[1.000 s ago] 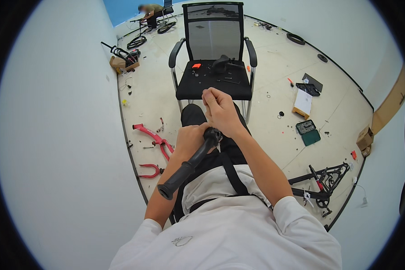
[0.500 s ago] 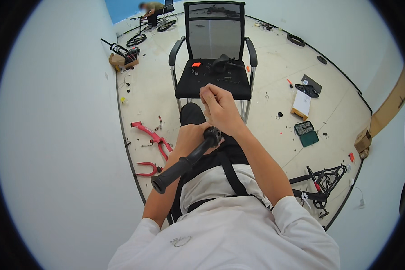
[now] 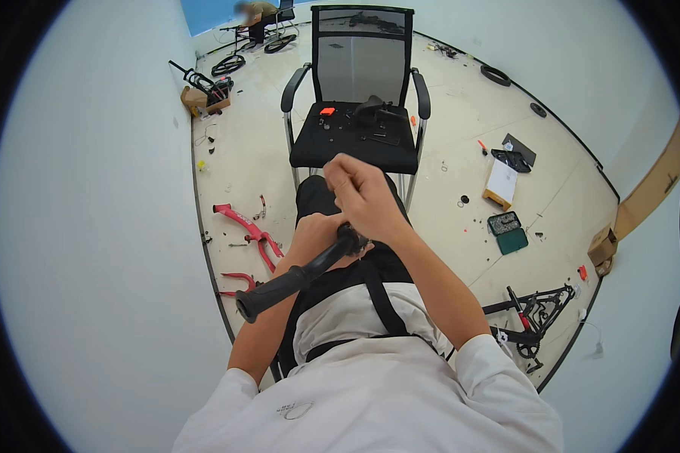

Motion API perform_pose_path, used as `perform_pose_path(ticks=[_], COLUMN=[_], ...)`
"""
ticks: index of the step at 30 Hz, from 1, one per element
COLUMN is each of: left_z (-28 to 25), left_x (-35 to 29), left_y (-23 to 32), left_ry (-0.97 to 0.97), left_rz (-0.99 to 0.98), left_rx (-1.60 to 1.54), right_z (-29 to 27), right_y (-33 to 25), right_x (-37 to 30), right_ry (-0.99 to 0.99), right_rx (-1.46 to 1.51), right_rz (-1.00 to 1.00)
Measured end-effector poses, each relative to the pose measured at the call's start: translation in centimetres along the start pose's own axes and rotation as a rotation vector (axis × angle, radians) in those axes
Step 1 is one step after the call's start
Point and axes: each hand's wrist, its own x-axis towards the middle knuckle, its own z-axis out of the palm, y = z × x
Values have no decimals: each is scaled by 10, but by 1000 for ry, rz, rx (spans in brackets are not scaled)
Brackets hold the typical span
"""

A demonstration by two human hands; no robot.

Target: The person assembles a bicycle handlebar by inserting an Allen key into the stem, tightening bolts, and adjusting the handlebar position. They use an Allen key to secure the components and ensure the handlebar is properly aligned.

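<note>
A black bicycle handlebar (image 3: 321, 263) with a ribbed rubber grip on its near end slants over my lap, the grip pointing toward the lower left. My left hand (image 3: 317, 232) is closed round the bar's far part from beneath, with some fingertips showing on its right side. Just above and beyond that part, my right hand (image 3: 364, 198) is closed, thumb against curled fingers. Whatever it pinches, if anything, is hidden. Beyond my knees, a black mesh chair (image 3: 353, 140) carries an orange piece (image 3: 327, 112), a black saddle-like part (image 3: 369, 110) and several small metal parts.
Left on the floor lie a red frame (image 3: 242, 220) and a red fork (image 3: 238, 283). To the right are a green case (image 3: 512, 238), a white-topped box (image 3: 500, 183) and a black bicycle frame (image 3: 533, 317). Far back, a person (image 3: 261, 13) bends beside wheels.
My right hand has shifted slightly left and down over the bar. The grip end has swung a little left. The whole view has tilted slightly.
</note>
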Motion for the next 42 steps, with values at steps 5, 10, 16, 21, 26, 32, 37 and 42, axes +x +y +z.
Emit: perform_pose_path(ticks=[5, 10, 16, 21, 26, 32, 37, 42], left_z=[2, -16, -10, -10, -17, -43, -44, -26], left_x=[-1, 0, -2, -3, -8, -9, -1, -3], left_y=[-10, 16, 3, 4, 14, 24, 17, 11], left_ry=[43, -8, 69, 81, 151, 148, 271, 224], left_rz=[163, 29, 18, 23, 50, -48, -103, -137], left_rx=[-208, -123, 129, 100, -123, -360, -225, 49], right_z=[2, 0, -12, -10, -31, -63, -46, -12], right_y=[-9, -13, 7, 22, 36, 34, 9, -11], right_x=[4, 6, 5, 2, -6, -36, -78, -111], right_ry=[-114, -17, 330, 512, 312, 19, 74, 161], right_rx=[-34, 292, 751, 880, 651, 528, 62, -444], right_rz=[-117, 106, 523, 559, 442, 391, 289, -289])
